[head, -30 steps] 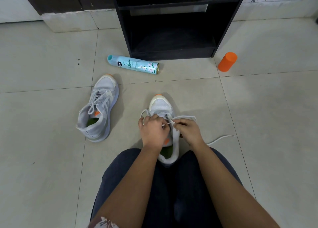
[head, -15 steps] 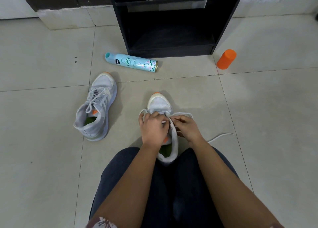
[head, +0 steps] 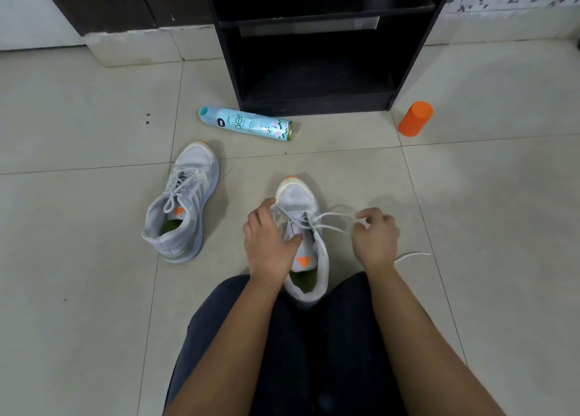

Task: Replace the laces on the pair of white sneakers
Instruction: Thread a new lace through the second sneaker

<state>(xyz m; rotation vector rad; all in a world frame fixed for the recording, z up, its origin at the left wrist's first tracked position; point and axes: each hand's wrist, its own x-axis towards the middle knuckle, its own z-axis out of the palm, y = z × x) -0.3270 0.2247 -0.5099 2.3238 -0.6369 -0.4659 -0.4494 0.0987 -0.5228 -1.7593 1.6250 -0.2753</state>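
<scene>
The left hand (head: 270, 243) is clamping the near sneaker (head: 306, 258), fingers wrapping its left flank and thumb pressing across the tongue, pinning it on the floor (head: 94, 290) between the knees. Meanwhile the right hand (head: 375, 239) is pinching the white lace (head: 332, 219) in curled fingers (head: 367, 214), holding it stretched out to the right of the eyelets. That lace is looking light, limp and a bit slick, so I'm judging the best pinch is close to the eyelet or at the stiff tip, and the other sneaker (head: 182, 205) is lying laced, well apart on the left.
</scene>
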